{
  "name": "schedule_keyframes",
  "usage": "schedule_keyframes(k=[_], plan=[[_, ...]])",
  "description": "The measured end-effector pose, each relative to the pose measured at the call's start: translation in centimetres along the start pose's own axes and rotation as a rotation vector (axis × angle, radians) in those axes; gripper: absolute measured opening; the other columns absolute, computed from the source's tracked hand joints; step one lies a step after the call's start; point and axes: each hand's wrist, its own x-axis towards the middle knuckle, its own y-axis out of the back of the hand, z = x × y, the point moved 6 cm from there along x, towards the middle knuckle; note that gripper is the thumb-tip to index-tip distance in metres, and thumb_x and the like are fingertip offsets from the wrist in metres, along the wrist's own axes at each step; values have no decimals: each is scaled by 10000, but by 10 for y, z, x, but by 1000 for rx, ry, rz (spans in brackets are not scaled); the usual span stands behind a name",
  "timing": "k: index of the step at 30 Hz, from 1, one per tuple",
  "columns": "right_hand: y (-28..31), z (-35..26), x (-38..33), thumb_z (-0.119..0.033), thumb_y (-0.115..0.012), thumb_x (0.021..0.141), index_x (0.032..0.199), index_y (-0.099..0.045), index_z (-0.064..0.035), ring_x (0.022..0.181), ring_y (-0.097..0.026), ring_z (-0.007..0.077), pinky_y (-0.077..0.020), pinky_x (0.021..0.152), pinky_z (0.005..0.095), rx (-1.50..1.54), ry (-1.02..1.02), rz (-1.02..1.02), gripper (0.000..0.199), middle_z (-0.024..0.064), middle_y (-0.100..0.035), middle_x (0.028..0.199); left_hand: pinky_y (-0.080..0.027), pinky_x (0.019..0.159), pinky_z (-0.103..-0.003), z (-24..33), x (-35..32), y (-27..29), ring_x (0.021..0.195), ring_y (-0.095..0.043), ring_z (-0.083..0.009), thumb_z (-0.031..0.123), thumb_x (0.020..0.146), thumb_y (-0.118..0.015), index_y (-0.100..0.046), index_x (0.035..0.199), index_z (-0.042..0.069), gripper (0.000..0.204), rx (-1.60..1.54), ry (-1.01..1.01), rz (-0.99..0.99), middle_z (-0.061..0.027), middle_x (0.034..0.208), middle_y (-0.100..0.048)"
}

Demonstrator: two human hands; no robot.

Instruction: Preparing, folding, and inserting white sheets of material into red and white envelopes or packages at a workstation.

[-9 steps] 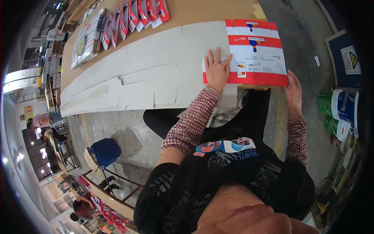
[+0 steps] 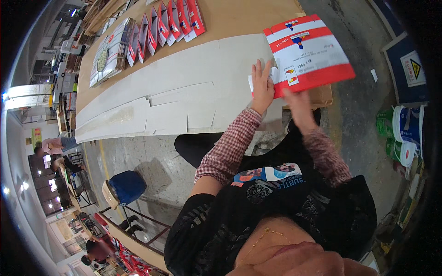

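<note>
A flat, printed red-and-white cardboard carton [image 2: 315, 54] lies at an angle over the right end of the grey cardboard sheet [image 2: 184, 92]. Its right part reaches past the table edge and looks slightly raised. My left hand [image 2: 262, 91] rests at the carton's left side, fingers stretched out and apart, touching its white edge. At the carton's lower red edge is my right hand [image 2: 299, 109], smeared by motion; its fingertips are partly hidden there, so its grip is unclear.
Several folded red-and-white cartons [image 2: 177, 23] stand in a row on the brown table [image 2: 239, 14]. Left of them lies a tied bundle of flat cardboard [image 2: 110, 53]. Paint buckets [image 2: 407, 124] stand at right, a blue-covered chair [image 2: 126, 187] at lower left. People work farther off.
The carton has turned, its right end lifting and swinging outward. My right hand has moved left from the carton's right corner to its lower edge. My left hand stays at the left side.
</note>
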Motion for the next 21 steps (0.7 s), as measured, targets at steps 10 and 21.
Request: schedule_keyframes(k=[10, 21], plan=[[11, -145, 216, -77, -606, 812, 1348, -313, -30, 979, -584, 173, -472, 860, 300, -621, -32, -454, 612, 123, -579, 1152, -331, 936, -429, -14, -36, 71, 1151, -384, -365, 122, 799, -580, -398, 1309, 56, 545, 181, -7, 47, -212, 1236, -415], [-217, 72, 431, -266, -674, 740, 1233, -547, -140, 1123, -522, 310, -399, 960, 369, -1370, 312, -300, 524, 170, -556, 1205, -325, 932, -441, -16, -57, 69, 1160, -384, -317, 333, 742, -653, -476, 1236, 72, 587, 434, 166, -37, -166, 1214, -435]])
